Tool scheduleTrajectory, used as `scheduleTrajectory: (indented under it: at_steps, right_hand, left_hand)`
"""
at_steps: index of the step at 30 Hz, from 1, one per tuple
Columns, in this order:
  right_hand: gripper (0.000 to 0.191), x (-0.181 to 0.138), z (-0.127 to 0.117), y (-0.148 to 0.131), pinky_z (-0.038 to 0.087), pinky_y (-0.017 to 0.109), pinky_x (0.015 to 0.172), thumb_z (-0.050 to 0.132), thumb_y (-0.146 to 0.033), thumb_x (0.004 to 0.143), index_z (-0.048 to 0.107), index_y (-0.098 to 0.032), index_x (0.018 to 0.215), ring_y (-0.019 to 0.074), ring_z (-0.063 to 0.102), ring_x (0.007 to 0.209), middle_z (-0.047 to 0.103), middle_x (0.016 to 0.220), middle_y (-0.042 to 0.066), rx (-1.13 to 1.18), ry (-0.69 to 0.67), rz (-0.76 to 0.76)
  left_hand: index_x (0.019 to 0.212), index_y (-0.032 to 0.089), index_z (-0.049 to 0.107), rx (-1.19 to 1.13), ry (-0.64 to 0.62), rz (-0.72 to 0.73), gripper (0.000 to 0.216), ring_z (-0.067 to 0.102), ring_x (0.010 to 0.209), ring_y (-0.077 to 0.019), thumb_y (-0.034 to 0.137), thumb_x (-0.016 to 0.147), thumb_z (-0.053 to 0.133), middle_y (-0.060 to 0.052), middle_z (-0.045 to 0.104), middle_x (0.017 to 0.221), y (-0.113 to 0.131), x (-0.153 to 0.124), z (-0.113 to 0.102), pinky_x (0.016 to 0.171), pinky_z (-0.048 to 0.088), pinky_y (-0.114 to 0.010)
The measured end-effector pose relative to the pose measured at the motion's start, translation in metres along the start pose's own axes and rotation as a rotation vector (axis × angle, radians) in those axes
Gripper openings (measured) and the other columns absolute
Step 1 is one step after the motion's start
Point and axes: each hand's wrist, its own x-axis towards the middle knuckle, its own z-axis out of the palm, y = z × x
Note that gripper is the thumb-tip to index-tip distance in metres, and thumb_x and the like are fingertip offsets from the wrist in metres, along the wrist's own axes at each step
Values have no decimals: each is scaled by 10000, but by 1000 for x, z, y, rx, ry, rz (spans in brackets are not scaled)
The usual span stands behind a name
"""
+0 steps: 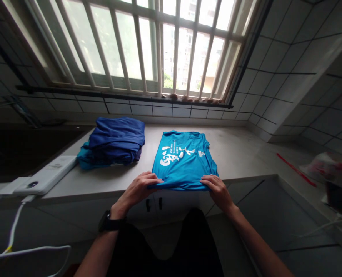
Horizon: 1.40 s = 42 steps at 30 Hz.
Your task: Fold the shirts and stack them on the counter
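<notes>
A bright blue T-shirt (185, 161) with white lettering lies partly folded on the pale countertop, its near edge at the counter's front edge. My left hand (143, 184) grips the near left corner between thumb and fingers. At the near right corner, my right hand (217, 189) pinches the same edge, its thumb hidden under the cloth. To the left of the shirt sits a stack of folded clothes (117, 136), dark blue on top with a lighter blue piece beneath.
A white power strip (48, 175) with a cable (16, 219) lies at the counter's left, by a dark sink (29, 150). On the right are a red strip (296, 169), a plastic bag (326, 167) and a dark device (339, 198). A barred window (147, 50) rises behind.
</notes>
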Motion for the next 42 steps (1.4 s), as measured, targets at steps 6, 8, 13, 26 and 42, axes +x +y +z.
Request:
scheduleTrajectory:
  at_steps: [6, 8, 13, 26, 42]
  right_hand:
    - [501, 7, -30, -8, 583, 339, 844, 438, 41, 851, 710, -259, 1147, 205, 717, 957, 744, 1032, 60, 114, 134, -22]
    - [489, 13, -49, -15, 578, 307, 827, 465, 26, 839, 691, -256, 1168, 194, 721, 946, 738, 1027, 54, 222, 80, -3]
    - [404, 45, -104, -18, 542, 255, 751, 566, -67, 827, 692, -242, 1169, 173, 716, 850, 756, 1005, 26, 398, -113, 181]
    - [432, 200, -37, 10, 481, 401, 1025, 476, -65, 928, 659, -184, 1302, 264, 612, 1203, 650, 1313, 148, -57, 95, 552]
    - [541, 143, 41, 19, 339, 449, 1218, 290, -308, 1098, 415, -238, 1620, 277, 341, 1559, 342, 1701, 118, -301, -663, 664]
  left_hand:
    - [1060, 239, 785, -17, 221, 37, 217, 661, 817, -166, 201, 979, 588, -35, 710, 841, 31, -14, -10, 761, 539, -264]
    - [1049, 231, 785, -57, 240, 19, 204, 680, 806, -161, 195, 954, 608, -37, 726, 864, 45, -17, -26, 727, 541, -243]
    - [915, 201, 781, -85, 317, -136, 141, 699, 732, -169, 308, 860, 705, -22, 760, 822, 65, -2, -77, 711, 537, -248]
    - [1366, 123, 616, 332, 325, -571, 509, 645, 1231, -293, 256, 876, 648, -174, 680, 1304, -21, 148, -74, 1069, 511, -390]
    - [1472, 193, 584, 384, -209, -574, 512, 470, 1468, -323, 412, 1025, 464, -172, 503, 1587, -43, 104, 6, 1182, 424, -454]
